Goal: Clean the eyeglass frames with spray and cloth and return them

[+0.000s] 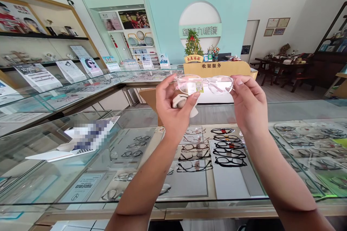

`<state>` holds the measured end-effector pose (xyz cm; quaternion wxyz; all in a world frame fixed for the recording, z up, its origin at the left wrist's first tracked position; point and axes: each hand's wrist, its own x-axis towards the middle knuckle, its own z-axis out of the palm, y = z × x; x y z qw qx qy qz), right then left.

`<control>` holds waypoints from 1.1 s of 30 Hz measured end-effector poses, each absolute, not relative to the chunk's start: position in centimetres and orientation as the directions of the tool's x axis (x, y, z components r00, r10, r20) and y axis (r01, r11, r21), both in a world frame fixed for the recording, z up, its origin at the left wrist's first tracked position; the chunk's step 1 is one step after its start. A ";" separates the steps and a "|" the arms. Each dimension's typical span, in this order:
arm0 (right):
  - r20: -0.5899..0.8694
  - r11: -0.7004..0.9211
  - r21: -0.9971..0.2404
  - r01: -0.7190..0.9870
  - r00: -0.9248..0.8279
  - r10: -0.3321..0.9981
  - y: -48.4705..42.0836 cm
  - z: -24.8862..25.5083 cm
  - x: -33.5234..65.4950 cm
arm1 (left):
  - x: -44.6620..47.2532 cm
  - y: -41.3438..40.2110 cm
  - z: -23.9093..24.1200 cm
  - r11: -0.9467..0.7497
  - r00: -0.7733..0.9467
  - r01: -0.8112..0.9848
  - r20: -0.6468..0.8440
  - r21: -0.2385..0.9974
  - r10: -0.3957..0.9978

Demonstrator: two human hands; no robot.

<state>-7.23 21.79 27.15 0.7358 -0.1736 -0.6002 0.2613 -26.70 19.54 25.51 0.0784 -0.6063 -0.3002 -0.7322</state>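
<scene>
Clear glasses are gripped at either end by the left hand, where a cloth is also held, and the right hand, their long axis left to right above the near glass case. Rows of frames are displayed inside it; on the far counter, "收银服务" is written.

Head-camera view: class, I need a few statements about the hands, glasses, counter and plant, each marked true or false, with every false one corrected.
1. Both the left hand and the right hand hold the clear glasses. True.
2. The pale cloth is in the right hand. False: the left hand has it.
3. Dark-framed glasses lie below, inside the glass counter. True.
4. The leafy plant is on the glass counter. False: it is at the wooden-fronted desk beyond.
</scene>
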 end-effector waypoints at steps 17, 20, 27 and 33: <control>0.710 0.669 -0.643 -0.373 0.038 0.703 21.4 27.4 -7.1 | -25.4 17.9 26.6 -0.847 -0.413 -0.026 0.766 0.530 0.492; 0.749 0.695 -0.618 -0.369 -0.009 0.662 21.5 27.5 -7.0 | -25.5 17.5 27.3 -0.703 -0.380 -0.300 0.595 0.645 0.709; 0.932 0.930 -0.355 -0.093 -0.105 0.346 21.7 27.1 -7.4 | -25.7 16.9 28.3 -0.074 0.161 -0.658 0.236 0.749 0.958; 0.948 0.957 -0.289 -0.001 -0.136 0.287 21.1 27.2 -7.4 | -25.5 17.2 28.0 0.231 0.363 -0.691 0.052 0.685 0.930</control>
